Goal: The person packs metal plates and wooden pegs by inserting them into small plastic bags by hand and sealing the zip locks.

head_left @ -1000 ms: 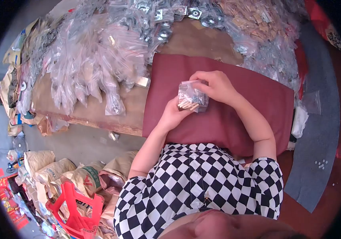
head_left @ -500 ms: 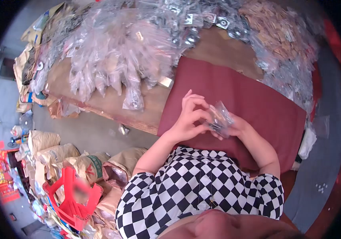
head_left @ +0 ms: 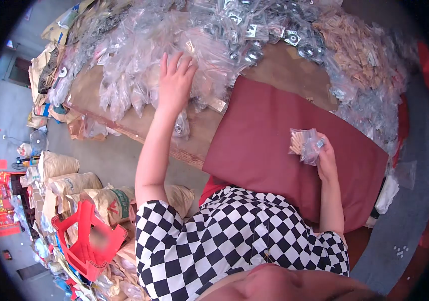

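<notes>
Nearest, 6 o'clock in view: checkered shirt [head_left: 254,226]. Red stool [head_left: 86,241] at 8, paper sacks [head_left: 116,203] just beyond. Right hand [head_left: 326,156] at 3, fingers closed on small clear bags [head_left: 307,145], pale wooden pegs and metal bits inside, above the maroon mat [head_left: 274,135]. Left hand [head_left: 176,85] at 11, fingers open, slightly spread, over the heaped clear bags [head_left: 134,65]; contact can't be told. Farther, on the brown surface [head_left: 289,65]: bagged metal plates [head_left: 259,32] at 12 to 1, bagged tan pieces [head_left: 355,50] toward 2.
</notes>
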The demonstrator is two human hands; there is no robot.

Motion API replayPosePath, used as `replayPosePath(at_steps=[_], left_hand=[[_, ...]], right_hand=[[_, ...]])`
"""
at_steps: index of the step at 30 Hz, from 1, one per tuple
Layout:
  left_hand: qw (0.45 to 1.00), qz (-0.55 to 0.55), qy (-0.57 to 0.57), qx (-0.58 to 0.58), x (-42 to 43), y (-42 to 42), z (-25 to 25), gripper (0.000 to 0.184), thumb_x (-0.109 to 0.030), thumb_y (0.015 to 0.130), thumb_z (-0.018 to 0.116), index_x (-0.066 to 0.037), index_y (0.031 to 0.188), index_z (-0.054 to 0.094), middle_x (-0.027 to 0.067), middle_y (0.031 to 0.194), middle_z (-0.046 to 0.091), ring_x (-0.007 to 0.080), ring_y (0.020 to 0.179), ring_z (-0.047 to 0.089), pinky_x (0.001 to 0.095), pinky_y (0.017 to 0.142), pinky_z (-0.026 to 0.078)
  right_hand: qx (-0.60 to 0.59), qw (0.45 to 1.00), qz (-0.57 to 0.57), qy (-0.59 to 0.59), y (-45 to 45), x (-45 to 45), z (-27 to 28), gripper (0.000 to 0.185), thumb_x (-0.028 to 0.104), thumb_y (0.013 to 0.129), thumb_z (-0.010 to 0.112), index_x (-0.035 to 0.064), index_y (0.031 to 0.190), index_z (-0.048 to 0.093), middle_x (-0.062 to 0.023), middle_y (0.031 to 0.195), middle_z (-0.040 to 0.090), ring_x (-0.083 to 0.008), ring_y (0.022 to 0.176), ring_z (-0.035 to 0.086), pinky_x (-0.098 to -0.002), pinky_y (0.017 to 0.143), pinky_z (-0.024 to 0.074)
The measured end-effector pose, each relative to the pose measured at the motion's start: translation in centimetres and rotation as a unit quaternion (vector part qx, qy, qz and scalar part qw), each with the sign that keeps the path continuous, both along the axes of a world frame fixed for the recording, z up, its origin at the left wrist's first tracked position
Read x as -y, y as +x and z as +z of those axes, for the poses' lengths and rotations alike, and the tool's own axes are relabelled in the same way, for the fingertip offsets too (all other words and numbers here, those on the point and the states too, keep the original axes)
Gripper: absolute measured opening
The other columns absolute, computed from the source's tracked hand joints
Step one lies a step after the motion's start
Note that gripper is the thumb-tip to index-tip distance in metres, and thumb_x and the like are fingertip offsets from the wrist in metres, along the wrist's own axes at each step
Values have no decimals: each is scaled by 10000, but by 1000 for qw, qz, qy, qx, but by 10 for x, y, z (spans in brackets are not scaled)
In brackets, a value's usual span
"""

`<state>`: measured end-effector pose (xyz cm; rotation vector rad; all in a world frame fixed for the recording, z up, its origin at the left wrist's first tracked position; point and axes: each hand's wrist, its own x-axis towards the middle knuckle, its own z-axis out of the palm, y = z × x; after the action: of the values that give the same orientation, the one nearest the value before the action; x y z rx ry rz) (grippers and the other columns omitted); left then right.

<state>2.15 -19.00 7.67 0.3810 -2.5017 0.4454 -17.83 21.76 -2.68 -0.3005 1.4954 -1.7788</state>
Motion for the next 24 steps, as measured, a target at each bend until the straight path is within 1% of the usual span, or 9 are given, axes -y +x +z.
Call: replayPosePath(at_steps=[3, 5, 8, 12, 14, 16, 19, 22, 24], left_hand=[[998, -3, -38, 45, 10, 6, 8, 150, -73, 778, 602, -77, 920, 650, 62, 1125, 608, 263, 1242, 504, 513, 1160, 288], [996, -60, -61, 13, 9, 12, 12, 108, -99, 789, 618, -91, 895, 635, 37, 1051, 627, 246, 1200, 533, 487, 1139, 327], [994, -56, -70, -60, -11, 24, 41, 86, -122, 799, 663, -127, 873, 619, 4, 1015, 647, 228, 1128, 578, 469, 1081, 394], [976, -103, -134, -141, -44, 27, 68, 126, -130, 814, 726, -140, 899, 634, 22, 1056, 653, 246, 1097, 595, 460, 1008, 470], [955, -136, -195, -179, -60, 24, 62, 180, -113, 788, 743, -134, 939, 647, 39, 1038, 647, 242, 1067, 594, 445, 963, 503], [960, -170, -155, -157, -78, 20, 59, 184, -128, 779, 745, -116, 929, 639, 40, 1042, 648, 231, 1032, 596, 429, 930, 517], [981, -190, -11, -27, -106, 1, 51, 146, -120, 783, 680, -78, 839, 552, 53, 928, 623, 229, 954, 598, 423, 930, 501], [967, -222, 103, 66, -116, -12, 18, 209, -85, 680, 627, -80, 860, 522, 82, 894, 619, 272, 965, 606, 451, 990, 454], [962, -227, 130, 81, -119, -15, 7, 183, -77, 750, 631, -68, 884, 508, 100, 893, 629, 300, 982, 606, 472, 993, 449]], right_hand=[[15, 998, -54, -19, 1, -5, -4, 316, 67, 948, 558, 40, 1262, 544, -71, 1122, 646, -160, 1006, 636, -313, 861, 526], [18, 998, -59, -30, 1, -8, -1, 305, 106, 971, 527, 40, 1268, 543, -75, 1121, 646, -161, 980, 636, -309, 838, 521], [39, 993, -100, -47, -3, -9, -8, 319, 115, 976, 517, 46, 1287, 533, -77, 1124, 646, -156, 963, 637, -303, 810, 523], [102, 987, -65, -104, -13, -18, -14, 339, 156, 1000, 496, 60, 1324, 508, -66, 1075, 653, -125, 831, 630, -254, 592, 498], [77, 992, -55, -81, -12, -19, -11, 329, 163, 1004, 492, 62, 1316, 513, -57, 1030, 654, -121, 775, 621, -248, 535, 472], [50, 995, -57, -63, -5, -14, -5, 297, 166, 1009, 484, 70, 1287, 524, -35, 924, 644, -120, 665, 603, -238, 440, 427], [48, 995, -40, -72, -5, -14, -2, 289, 161, 1006, 486, 72, 1279, 519, -39, 923, 641, -122, 677, 606, -237, 448, 431], [58, 994, -54, -71, -7, -16, -5, 304, 153, 1001, 486, 78, 1295, 501, -47, 945, 643, -128, 700, 616, -243, 448, 447], [68, 993, -58, -76, -9, -17, -9, 308, 151, 1000, 485, 83, 1301, 497, -53, 961, 645, -130, 713, 622, -247, 447, 453]])
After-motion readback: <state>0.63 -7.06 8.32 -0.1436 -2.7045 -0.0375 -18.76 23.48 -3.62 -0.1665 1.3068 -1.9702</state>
